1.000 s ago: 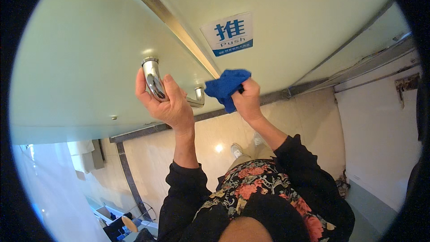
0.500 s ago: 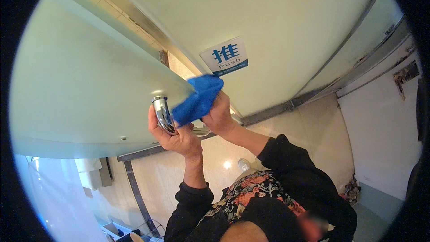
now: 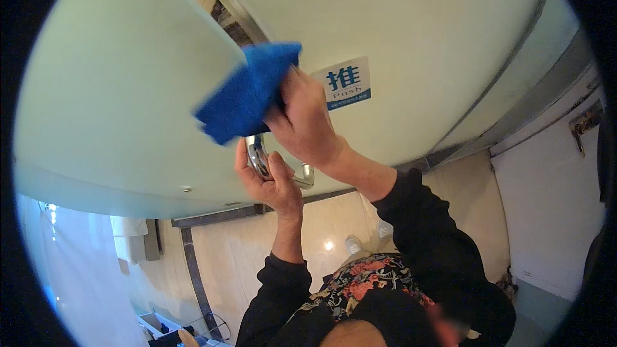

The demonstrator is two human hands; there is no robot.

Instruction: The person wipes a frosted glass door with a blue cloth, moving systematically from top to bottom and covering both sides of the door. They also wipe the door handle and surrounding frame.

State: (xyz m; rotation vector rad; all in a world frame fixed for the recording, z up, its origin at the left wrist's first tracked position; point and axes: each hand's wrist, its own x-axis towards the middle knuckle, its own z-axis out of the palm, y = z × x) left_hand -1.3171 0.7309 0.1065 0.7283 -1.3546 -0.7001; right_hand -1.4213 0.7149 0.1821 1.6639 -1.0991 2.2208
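Observation:
My left hand (image 3: 277, 185) is closed around the chrome door handle (image 3: 258, 156) on a pale frosted glass door panel (image 3: 122, 90). A blue cloth (image 3: 247, 93) is gripped in my right hand (image 3: 310, 119), just above and right of the left one. The cloth spreads over the upper end of the handle and hides it; its edge lies in front of the glass. Whether the cloth presses on the panel I cannot tell. Another bent chrome handle (image 3: 306, 177) shows just right of my left hand.
A second frosted panel (image 3: 411, 38) bears a blue-and-white sign (image 3: 346, 83). Through the gap between the panels shows a tiled area. Below are a beige tiled floor (image 3: 225, 250) and a dark floor strip (image 3: 199, 276). A white door (image 3: 546, 199) stands at right.
My right hand and the cloth have moved up and left, over the top of the handle. The handle and my left hand now appear farther right, and the second handle shows more clearly.

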